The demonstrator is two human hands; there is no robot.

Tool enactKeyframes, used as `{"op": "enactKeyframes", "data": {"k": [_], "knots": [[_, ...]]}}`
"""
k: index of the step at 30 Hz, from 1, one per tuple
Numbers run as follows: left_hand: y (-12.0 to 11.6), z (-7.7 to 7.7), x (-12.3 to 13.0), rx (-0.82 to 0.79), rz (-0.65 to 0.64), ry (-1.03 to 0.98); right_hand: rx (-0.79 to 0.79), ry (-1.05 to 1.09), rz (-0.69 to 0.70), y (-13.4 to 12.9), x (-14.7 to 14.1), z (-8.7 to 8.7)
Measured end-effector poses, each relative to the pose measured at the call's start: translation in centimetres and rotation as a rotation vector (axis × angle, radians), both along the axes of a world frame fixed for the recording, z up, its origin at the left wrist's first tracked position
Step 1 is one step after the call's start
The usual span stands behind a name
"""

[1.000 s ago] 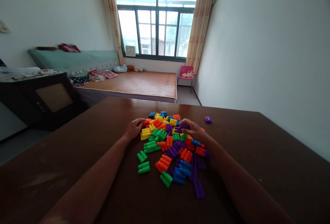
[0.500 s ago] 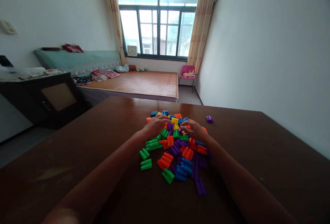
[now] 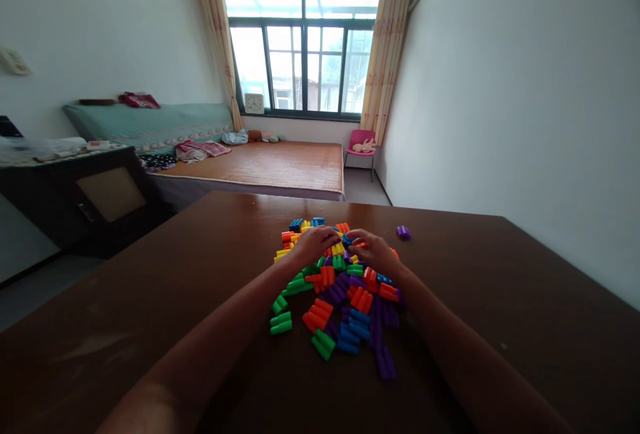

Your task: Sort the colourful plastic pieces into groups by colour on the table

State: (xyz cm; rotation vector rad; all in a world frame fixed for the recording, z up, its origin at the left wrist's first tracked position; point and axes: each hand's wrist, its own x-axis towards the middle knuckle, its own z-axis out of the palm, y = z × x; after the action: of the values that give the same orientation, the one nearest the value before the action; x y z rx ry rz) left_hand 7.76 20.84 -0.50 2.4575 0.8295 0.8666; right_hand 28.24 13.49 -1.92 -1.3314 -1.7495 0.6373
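Head view. The plastic blocks (image 3: 317, 315) lay in a loose, many-coloured heap on the bench (image 3: 150, 274), a purple block (image 3: 404, 233) well apart beyond my right hand (image 3: 374, 251). My left hand (image 3: 314, 243) reached over the heap's far part, palm down, fingers bent; whether they gripped a block, I could not tell. My right hand faced it, fingers loosely curled, thumb side partly open, near a blue block (image 3: 347, 240); its hold was also unclear.

Handling (judged): light, stiff, hardly fragile; glossy rounded sides might slip or roll under a fingertip. Best grip: thumb and forefinger across the joined tubes, clear of neighbouring pieces.
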Motion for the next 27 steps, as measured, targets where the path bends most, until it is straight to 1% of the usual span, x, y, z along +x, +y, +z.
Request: {"op": "enactKeyframes", "data": {"k": [3, 5, 6, 7, 8, 9, 10, 11, 12, 14, 15, 17, 19, 21, 23, 27], "knots": [[-1.0, 0.0, 0.9, -0.295, 0.001, -0.236, -0.001, 0.126, 0.038, -0.4, -1.5, 0.5], [-1.5, 0.2, 1.4, -0.412, -0.019, -0.308, -0.013, 0.224, 0.065, -0.3, -1.9, 0.9], [-1.5, 0.4, 1.3, -0.416, -0.032, -0.307, -0.027, 0.263, 0.078, -0.1, -1.7, 1.1], [-1.3, 0.6, 0.9, -0.38, -0.041, -0.29, -0.038, 0.295, 0.078, 0.2, -1.0, 1.3], [-0.8, 0.8, 0.2, -0.315, -0.041, -0.264, -0.044, 0.325, 0.055, 0.5, 0.2, 1.5], [-0.1, 1.0, -1.0, -0.23, -0.033, -0.23, -0.042, 0.357, -0.003, 0.7, 1.9, 1.6], [0.8, 1.1, -2.4, -0.147, 0.005, -0.218, -0.031, 0.387, -0.097, 1.0, 4.0, 1.5], [1.9, 1.0, -4.2, -0.1, 0.062, -0.211, -0.015, 0.413, -0.223, 1.1, 6.4, 1.2], [3.1, 0.7, -6.1, -0.073, 0.158, -0.214, -0.007, 0.427, -0.361, 1.1, 9.0, 0.6], [5.4, -0.5, -9.9, -0.051, 0.391, -0.178, 0.014, 0.371, -0.637, 0.8, 14.0, -1.1], [6.3, -1.4, -11.5, -0.051, 0.468, -0.154, 0.012, 0.323, -0.744, 0.5, 16.1, -2.1], [7.6, -3.5, -13.7, -0.054, 0.546, -0.12, 0.042, 0.209, -0.86, -0.1, 19.1, -4.3], [8.0, -5.3, -14.5, -0.052, 0.592, -0.079, 0.069, 0.102, -0.913, -0.3, 20.4, -5.9], [8.0, -6.4, -14.6, -0.033, 0.598, -0.044, 0.072, 0.015, -0.955, 0.1, 20.7, -6.7], [7.8, -6.9, -14.4, -0.019, 0.578, -0.025, 0.049, -0.071, -0.955, 0.6, 20.7, -7.0], [7.8, -6.8, -14.6, -0.034, 0.563, -0.03, -0.013, -0.271, -0.85, 1.5, 20.9, -7.4]]}}
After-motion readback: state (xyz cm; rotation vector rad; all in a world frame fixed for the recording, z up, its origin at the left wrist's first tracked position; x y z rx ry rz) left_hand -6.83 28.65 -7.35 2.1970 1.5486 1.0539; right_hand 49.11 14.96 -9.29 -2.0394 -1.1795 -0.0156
